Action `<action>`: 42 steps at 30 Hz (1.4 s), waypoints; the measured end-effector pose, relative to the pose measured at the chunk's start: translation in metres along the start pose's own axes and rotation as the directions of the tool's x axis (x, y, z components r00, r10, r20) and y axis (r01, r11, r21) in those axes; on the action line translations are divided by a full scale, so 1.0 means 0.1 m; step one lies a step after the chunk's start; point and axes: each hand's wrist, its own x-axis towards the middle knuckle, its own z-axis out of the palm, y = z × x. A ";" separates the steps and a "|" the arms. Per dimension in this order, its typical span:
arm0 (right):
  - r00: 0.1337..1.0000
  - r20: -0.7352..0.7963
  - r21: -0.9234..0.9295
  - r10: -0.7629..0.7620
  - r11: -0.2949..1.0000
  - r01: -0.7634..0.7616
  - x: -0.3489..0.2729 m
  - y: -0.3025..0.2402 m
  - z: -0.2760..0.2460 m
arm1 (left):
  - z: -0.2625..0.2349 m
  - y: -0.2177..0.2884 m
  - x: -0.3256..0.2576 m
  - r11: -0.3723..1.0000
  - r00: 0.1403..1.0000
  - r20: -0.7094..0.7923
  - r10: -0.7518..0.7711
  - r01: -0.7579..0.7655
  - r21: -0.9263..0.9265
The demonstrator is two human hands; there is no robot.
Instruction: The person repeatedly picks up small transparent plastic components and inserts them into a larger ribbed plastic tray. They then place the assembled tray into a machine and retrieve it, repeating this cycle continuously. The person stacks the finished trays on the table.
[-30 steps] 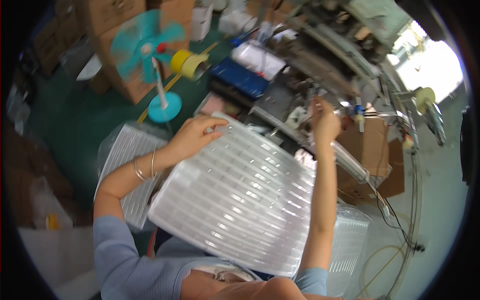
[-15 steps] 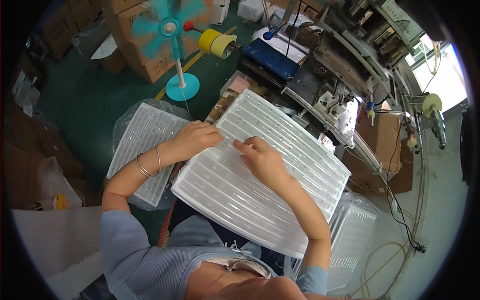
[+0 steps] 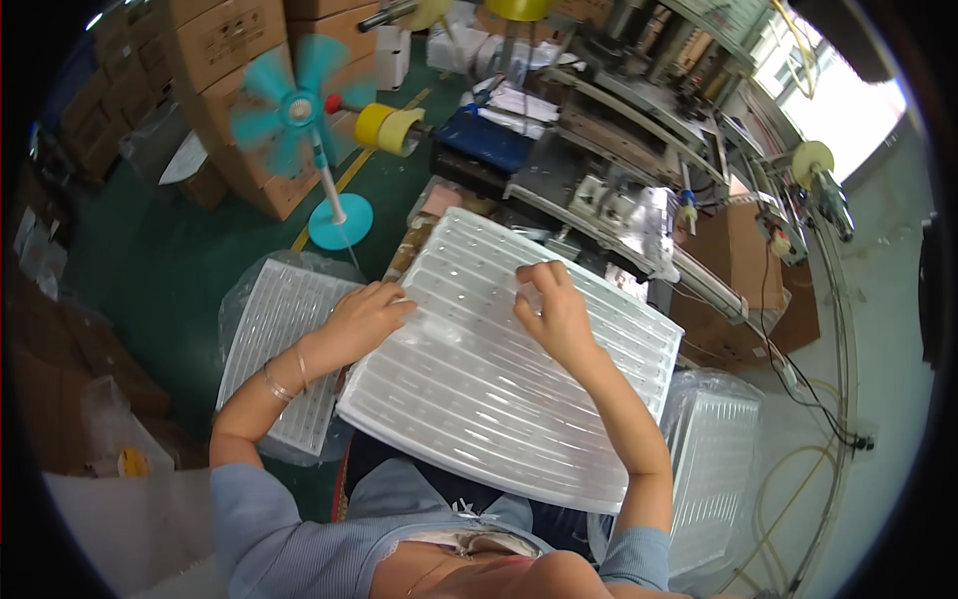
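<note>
A large white ribbed tray [image 3: 499, 379] lies tilted across my lap, with long parallel grooves and tiny dark marks or pieces along its far rows. My left hand [image 3: 367, 321], with bangles at its wrist, reaches over the tray's left edge. Its fingers are slightly apart and the fingertips rest on the surface. Above the tray's middle, my right hand [image 3: 559, 314] has curled fingers, with a gap between thumb and forefinger. I see nothing in that gap. Anything small under the left fingertips is hidden.
Another ribbed tray [image 3: 284, 349] in clear plastic stands at left, and a wrapped one [image 3: 714, 479] at right. A turquoise fan [image 3: 339, 220] spins beyond. Metal machinery [image 3: 619, 150] fills the far right, near a cardboard box [image 3: 733, 260]. Stacked cartons [image 3: 235, 50] stand at far left.
My view has shifted, so the surroundings sit lower and further left. The right hand has moved away from the left, and its thumb and forefinger have spread apart.
</note>
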 end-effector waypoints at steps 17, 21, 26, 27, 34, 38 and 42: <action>0.896 -0.358 0.084 0.264 0.965 -0.250 -0.19 0.78 -1.15 | 0.23 0.70 2.33 0.994 0.753 -0.650 0.102 -0.052 0.096; 0.866 -0.405 0.123 0.294 0.956 -0.267 -0.10 0.88 -1.18 | 0.36 0.77 2.95 0.979 0.792 -0.595 0.138 -0.020 0.200; 0.867 -0.480 -0.066 0.133 0.980 -0.187 0.30 0.94 -1.04 | 0.34 0.82 3.01 0.966 0.740 -0.627 0.245 -0.134 0.220; 0.858 -0.513 -0.169 0.029 0.977 -0.134 0.40 0.95 -1.00 | 0.27 0.87 2.90 0.974 0.712 -0.666 0.224 -0.192 0.122; 0.861 -0.502 -0.483 -0.080 0.852 -0.203 0.98 1.31 -0.73 | 0.00 0.51 1.71 0.872 0.941 -0.292 -0.169 0.005 -0.490; 0.891 -0.454 -0.437 -0.007 0.873 -0.216 1.03 1.26 -0.77 | 0.01 0.16 1.06 0.757 0.955 -0.070 -0.289 0.183 -0.627; 0.808 -0.578 -0.361 -0.114 0.924 -0.128 0.74 1.12 -0.77 | -0.02 0.16 0.67 0.779 0.961 0.075 -0.264 0.259 -0.571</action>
